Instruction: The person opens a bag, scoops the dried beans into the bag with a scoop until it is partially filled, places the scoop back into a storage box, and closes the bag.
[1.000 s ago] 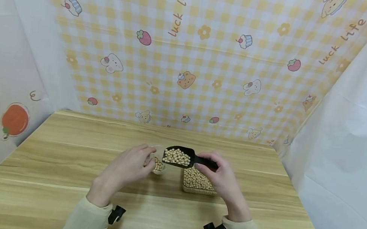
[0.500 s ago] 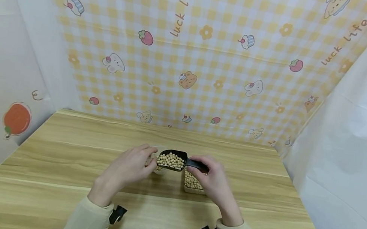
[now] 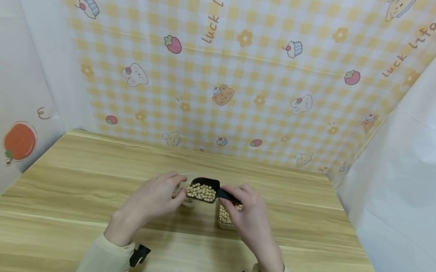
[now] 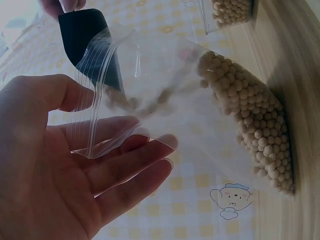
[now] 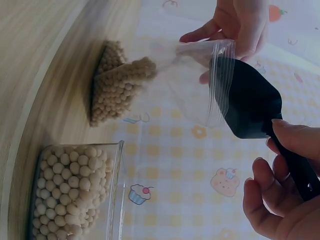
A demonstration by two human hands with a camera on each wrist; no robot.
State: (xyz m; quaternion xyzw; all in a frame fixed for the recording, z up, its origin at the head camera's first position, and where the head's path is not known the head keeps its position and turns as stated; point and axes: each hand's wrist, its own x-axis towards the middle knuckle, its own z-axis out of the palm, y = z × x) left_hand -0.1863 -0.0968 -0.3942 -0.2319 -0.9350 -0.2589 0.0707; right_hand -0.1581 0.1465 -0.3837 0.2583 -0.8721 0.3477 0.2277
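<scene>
The black scoop [image 5: 250, 100] is tilted, its front edge in the mouth of the clear bag [image 4: 185, 115], and bears pale beans [image 3: 201, 192]; blurred beans show mid-bag, above a heap [image 4: 255, 120] at the bottom. My right hand [image 3: 249, 211] grips the scoop's handle between thumb and fingers. My left hand [image 3: 154, 196] pinches the bag's mouth with thumb and forefinger, remaining fingers loosely extended. The bag stands on the wooden table [image 3: 193, 247]; a clear container [image 5: 119, 185] of beans stands near, to its right. A checked cloth [image 3: 193, 70] hangs behind.
</scene>
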